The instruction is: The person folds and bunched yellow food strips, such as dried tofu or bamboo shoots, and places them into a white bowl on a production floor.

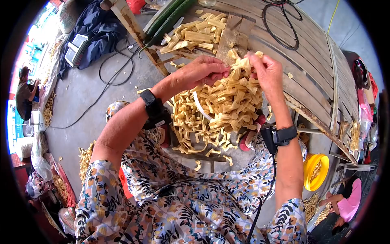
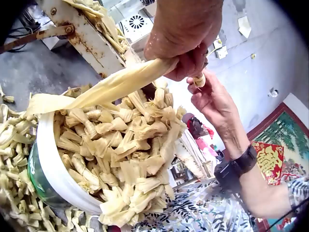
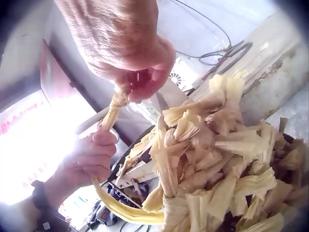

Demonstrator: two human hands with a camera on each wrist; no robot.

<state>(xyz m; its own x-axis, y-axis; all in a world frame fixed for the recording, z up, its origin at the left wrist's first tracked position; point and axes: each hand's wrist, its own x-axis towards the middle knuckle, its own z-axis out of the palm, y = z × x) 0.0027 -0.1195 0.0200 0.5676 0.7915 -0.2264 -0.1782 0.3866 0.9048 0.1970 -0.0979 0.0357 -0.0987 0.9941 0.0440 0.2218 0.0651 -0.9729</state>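
Observation:
My left hand point(image 1: 205, 73) and right hand point(image 1: 266, 73) are raised above a heaped bucket, a short gap apart. Between them runs a pale yellow folded strip, which looks like tofu skin. A knot point(image 3: 118, 100) in the strip sits right at the right fingertips, which pinch it. The left fingers grip the strip lower down, and its long loose tail point(image 2: 111, 84) hangs from that hand over the bucket. Many similar knotted pieces point(image 1: 233, 97) fill the bucket above its white rim point(image 2: 48, 154). More knots point(image 1: 183, 122) lie around its base.
On the slatted wooden table point(image 1: 313, 81) lie unknotted strips point(image 1: 199, 34), a wooden board point(image 1: 235, 34) and a black cable point(image 1: 292, 38). Long green cucumbers point(image 1: 170, 20) lie beside the strips. A yellow bucket point(image 1: 310, 179) stands at right. Other people are at the far left and right.

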